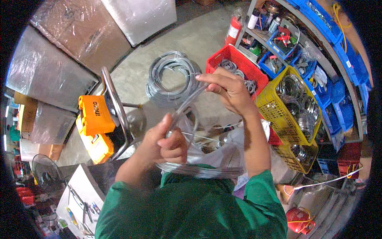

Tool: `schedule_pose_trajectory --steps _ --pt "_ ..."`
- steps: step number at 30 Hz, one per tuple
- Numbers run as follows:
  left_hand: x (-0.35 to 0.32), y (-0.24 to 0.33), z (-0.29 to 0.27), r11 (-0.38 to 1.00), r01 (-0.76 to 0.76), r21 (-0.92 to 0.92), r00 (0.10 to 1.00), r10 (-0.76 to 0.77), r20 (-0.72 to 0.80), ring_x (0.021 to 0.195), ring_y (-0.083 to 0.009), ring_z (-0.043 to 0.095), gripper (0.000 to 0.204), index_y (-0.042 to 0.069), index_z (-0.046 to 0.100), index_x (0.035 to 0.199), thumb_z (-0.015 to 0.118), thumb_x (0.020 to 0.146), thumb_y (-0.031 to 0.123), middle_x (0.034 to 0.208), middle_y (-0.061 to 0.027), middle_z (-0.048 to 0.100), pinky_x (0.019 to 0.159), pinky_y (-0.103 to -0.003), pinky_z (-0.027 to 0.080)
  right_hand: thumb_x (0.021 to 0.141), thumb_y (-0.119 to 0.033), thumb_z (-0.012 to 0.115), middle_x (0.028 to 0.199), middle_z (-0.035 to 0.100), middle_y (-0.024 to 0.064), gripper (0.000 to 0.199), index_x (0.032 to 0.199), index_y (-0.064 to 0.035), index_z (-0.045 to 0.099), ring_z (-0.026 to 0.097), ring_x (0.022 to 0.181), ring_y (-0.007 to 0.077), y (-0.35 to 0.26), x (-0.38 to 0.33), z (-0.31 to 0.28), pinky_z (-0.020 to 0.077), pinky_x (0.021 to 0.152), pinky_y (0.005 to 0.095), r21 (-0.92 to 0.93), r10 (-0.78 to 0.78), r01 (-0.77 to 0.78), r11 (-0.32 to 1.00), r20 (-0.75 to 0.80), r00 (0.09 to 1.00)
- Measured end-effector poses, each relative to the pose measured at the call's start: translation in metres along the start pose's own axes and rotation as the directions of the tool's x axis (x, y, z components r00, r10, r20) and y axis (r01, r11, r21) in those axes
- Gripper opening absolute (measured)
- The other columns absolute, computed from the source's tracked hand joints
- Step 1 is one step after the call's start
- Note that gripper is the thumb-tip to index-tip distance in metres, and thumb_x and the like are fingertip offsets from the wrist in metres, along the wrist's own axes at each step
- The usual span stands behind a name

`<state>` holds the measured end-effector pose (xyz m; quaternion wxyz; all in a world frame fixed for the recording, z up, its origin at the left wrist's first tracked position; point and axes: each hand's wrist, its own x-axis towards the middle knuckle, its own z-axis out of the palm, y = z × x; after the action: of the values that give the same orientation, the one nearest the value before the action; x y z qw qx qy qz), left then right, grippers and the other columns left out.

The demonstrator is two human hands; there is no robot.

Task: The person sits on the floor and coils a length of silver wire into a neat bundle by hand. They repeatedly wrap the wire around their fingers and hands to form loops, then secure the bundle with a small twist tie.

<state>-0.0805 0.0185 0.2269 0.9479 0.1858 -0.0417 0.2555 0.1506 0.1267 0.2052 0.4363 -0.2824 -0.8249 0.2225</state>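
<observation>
A coil of thin grey wire or tubing point(211, 173) rests against my lap, its far side partly hidden by my hands. My left hand point(167, 143) is closed, thumb up, around a pale, shiny strand bundle point(191, 101) that runs up from the coil. The bundle's upper end lies between the thumb and fingers of my right hand point(229, 87), which is raised higher and further right. Whether it is wire or clear tubing, I cannot tell. Beyond my hands, a larger grey coil point(153, 77) lies on the floor.
To the right stand a red crate point(217, 55) of small coils and a yellow basket point(274, 119) of metal rings. Blue bins point(334, 103) fill a shelf behind. An orange case point(95, 115) sits by a bent metal tube frame point(117, 107) on the left. Wrapped boxes point(51, 63) stand further back.
</observation>
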Motion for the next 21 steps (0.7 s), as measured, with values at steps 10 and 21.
schedule_pose_trajectory --steps 10,21 --pt "0.01 0.048 0.011 0.662 -0.607 0.44 0.751 0.659 0.044 0.037 -0.0127 0.026 0.061 0.02 0.035 0.057 0.023 0.101 0.061 0.045 0.0043 0.029 0.04 -0.031 0.021 0.103 -0.037 0.05 0.075 0.054 -0.0025 0.039 0.119 -0.0043 0.063 0.049 0.068 0.0083 0.013 -0.087 0.117 0.0428 0.065 0.0243 0.595 0.44 -0.581 0.555 0.382 0.812" --pt "0.027 0.045 -0.046 -0.642 0.306 0.703 0.942 0.31 -0.127 0.056 -0.0438 0.056 0.051 0.002 0.057 0.067 0.044 0.102 0.037 0.058 -0.0212 0.055 0.056 -0.05 0.046 0.099 -0.03 0.055 0.083 0.069 0.0182 0.029 0.098 -0.0034 0.066 0.067 0.072 0.0356 -0.048 -0.088 0.084 0.0515 0.066 0.0443 0.118 0.488 -0.574 0.81 0.407 0.772"
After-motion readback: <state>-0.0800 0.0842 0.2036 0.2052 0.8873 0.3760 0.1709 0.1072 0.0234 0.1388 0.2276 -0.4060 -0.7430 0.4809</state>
